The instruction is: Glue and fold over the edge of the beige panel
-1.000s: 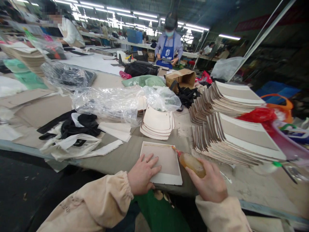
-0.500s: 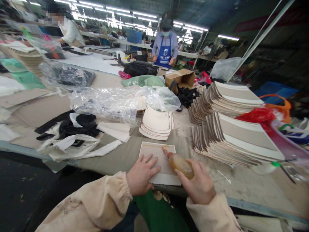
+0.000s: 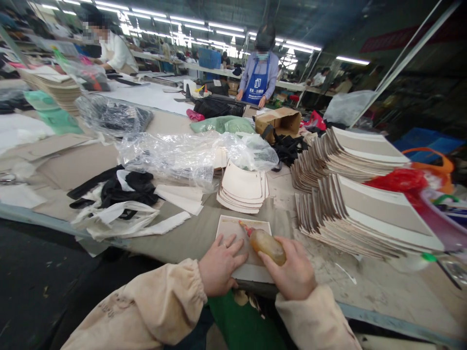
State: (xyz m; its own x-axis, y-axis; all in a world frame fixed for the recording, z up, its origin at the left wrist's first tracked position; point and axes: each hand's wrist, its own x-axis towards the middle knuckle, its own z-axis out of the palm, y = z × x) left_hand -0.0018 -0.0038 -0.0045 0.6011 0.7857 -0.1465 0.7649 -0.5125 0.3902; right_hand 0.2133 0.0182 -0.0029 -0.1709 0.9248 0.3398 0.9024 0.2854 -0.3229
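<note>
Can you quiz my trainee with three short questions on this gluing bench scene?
1. True or false: the right hand holds a glue bottle with its nozzle over the flat panel.
2. Which does the left hand do? A) lifts the plastic sheet B) presses flat on the panel C) holds scissors
3. Fill in: fanned stacks of panels lie on the person's ____ side.

Key: 1 true; 2 B; 3 right.
</note>
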